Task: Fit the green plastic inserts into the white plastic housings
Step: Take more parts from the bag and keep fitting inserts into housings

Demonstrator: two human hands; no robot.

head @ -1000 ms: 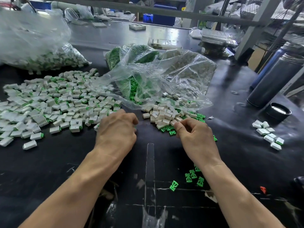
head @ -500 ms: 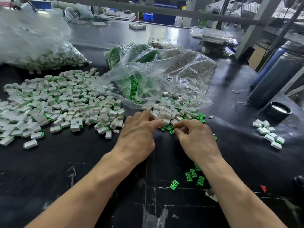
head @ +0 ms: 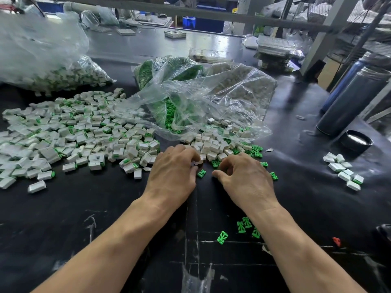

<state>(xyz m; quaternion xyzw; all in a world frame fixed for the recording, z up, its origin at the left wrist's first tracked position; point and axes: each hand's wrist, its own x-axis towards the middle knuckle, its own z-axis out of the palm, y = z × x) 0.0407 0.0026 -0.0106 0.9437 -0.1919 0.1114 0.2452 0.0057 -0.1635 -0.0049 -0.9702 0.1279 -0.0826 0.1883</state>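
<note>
Left hand [head: 173,174] has reached a white housing [head: 198,162] (fingers curled round it).

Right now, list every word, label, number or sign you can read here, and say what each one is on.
None can be read.
Grey bench post: a small label, too blurred to read.
Flat clear pack on the table: markings too small to make out.
White housings, green inserts and plastic bags: no print visible.

No readable text, label, brand or number shows anywhere.
</note>
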